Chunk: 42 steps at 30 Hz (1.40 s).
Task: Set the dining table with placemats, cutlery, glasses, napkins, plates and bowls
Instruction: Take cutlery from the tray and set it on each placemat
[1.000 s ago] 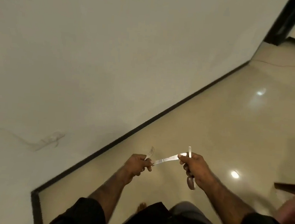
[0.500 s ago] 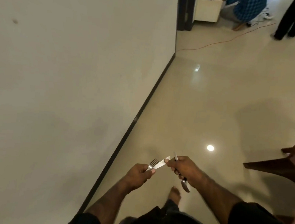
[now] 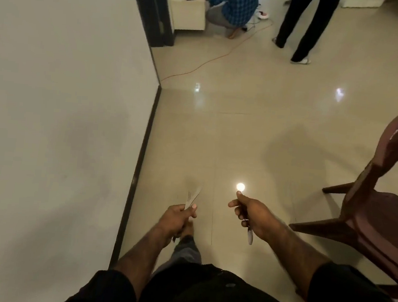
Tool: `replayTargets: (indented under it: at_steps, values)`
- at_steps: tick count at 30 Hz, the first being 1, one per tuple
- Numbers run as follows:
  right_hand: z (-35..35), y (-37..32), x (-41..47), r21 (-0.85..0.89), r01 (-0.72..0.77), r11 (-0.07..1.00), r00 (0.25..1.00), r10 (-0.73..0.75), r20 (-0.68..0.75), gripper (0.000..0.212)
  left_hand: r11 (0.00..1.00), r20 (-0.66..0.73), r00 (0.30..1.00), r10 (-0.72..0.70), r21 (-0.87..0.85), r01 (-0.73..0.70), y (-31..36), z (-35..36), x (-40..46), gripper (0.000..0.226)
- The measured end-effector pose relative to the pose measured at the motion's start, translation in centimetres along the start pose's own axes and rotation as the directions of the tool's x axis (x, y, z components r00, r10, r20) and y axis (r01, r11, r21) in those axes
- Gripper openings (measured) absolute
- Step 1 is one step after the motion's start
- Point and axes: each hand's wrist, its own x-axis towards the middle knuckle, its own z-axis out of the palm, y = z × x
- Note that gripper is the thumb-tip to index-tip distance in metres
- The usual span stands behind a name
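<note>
Cutlery split between my two hands, table not in sight

Cutlery is all I carry here. My left hand (image 3: pixel 179 217) has its fingers curled round two handles, thumb pressed on top, and a fork (image 3: pixel 189 197) and a knife (image 3: pixel 196 194) stick out ahead of my knuckles, fanned slightly apart; both are blurred, so I cannot say how they cross inside my fist. I judge I hold them together because they go on one side of a setting, or simply to keep one hand per kind.

My right hand (image 3: pixel 251 214) is closed round a spoon (image 3: pixel 249 234), forefinger stretched forward along the handle, the bowl hanging down behind my palm and toward my body. That reversed hold keeps the bowl end clear of my fingers, I think.

The hands are well apart, with nothing between them but shiny floor (image 3: pixel 242 130). Off to the right of my right hand stands a dark red chair (image 3: pixel 379 212), tilted in this view. To the left of my left hand runs a pale wall (image 3: pixel 53 115) with a dark skirting. Far ahead of both hands an orange cable (image 3: pixel 212 59) trails over the floor toward two people (image 3: pixel 303 23), one crouching, one standing.

No table, placemat, plate, glass or napkin shows, so I take this as the carrying stage.
</note>
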Motion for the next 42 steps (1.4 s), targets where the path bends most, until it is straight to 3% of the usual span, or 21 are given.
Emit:
replayTargets:
  at_steps: [5, 10, 15, 19, 26, 31, 37, 42]
  values:
    - [-1.7, -8.3, 4.3, 0.167, 0.068, 0.984, 0.987, -0.042, -0.153, 0.037, 0.999, 0.159, 0.987, 0.001, 0.050, -0.010, 11.3, -0.9, 11.6, 0.044]
    - [-4.7, -16.1, 7.8, 0.324, 0.183, 0.928, 0.941, -0.070, -0.332, 0.037, 0.983, 0.215, 0.975, 0.056, 0.157, -0.091, 24.5, 1.0, 21.8, 0.042]
    - [-11.9, -21.6, 14.7, 0.420, 0.222, 0.880, 0.899, -0.017, -0.438, 0.052, 0.973, 0.298, 0.951, 0.081, 0.182, -0.140, 34.9, 7.5, 30.9, 0.043]
    - [-19.3, -26.2, 19.6, 0.564, 0.211, 0.799, 0.901, 0.065, -0.428, 0.033, 0.977, 0.321, 0.946, 0.049, 0.180, -0.112, 39.9, 13.9, 37.1, 0.047]
    - [-32.9, -36.2, 24.1, 0.542, 0.205, 0.815, 0.898, 0.063, -0.435, 0.017, 0.973, 0.360, 0.933, 0.005, 0.212, -0.088, 49.8, 23.9, 45.8, 0.041]
    - [-42.1, -41.8, 27.9, 0.448, 0.240, 0.861, 0.841, 0.046, -0.539, 0.016, 0.952, 0.431, 0.903, 0.000, 0.276, -0.131, 58.0, 31.3, 53.0, 0.038]
    - [-53.2, -47.6, 33.6, 0.530, 0.274, 0.802, 0.780, 0.138, -0.611, 0.013, 0.928, 0.560, 0.828, -0.025, 0.321, -0.189, 69.6, 43.1, 62.1, 0.032]
    - [-61.1, -52.7, 35.6, 0.596, 0.349, 0.724, 0.719, 0.201, -0.665, 0.013, 0.871, 0.659, 0.741, -0.128, 0.433, -0.234, 78.2, 51.7, 67.6, 0.032]
